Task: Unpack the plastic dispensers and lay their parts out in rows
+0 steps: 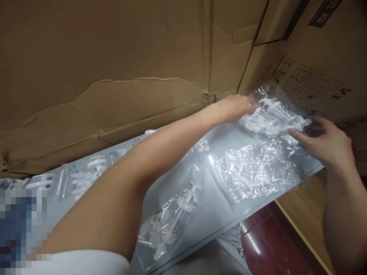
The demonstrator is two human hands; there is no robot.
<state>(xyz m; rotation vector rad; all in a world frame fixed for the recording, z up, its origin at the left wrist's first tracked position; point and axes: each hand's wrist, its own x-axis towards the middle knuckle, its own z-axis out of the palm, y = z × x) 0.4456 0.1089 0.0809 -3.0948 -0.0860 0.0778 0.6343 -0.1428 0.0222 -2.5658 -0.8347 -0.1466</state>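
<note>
My left hand [236, 108] reaches far across a grey shelf [212, 214] and its fingers close on the left end of a clear plastic bag of white plastic parts [275, 114]. My right hand [327, 143] grips the same bag at its right end, fingers curled on the plastic. Just below that bag lies a flat stack of empty clear bags [255, 170]. Nearer to me, under my left forearm, rests another filled bag of white parts [169, 221].
Brown cardboard sheets [114, 57] stand behind the shelf, with a printed carton [315, 84] at the right. Loose white plastic parts [86, 172] lie along the shelf's back left. A dark red floor [272, 244] and wooden board show below the shelf edge.
</note>
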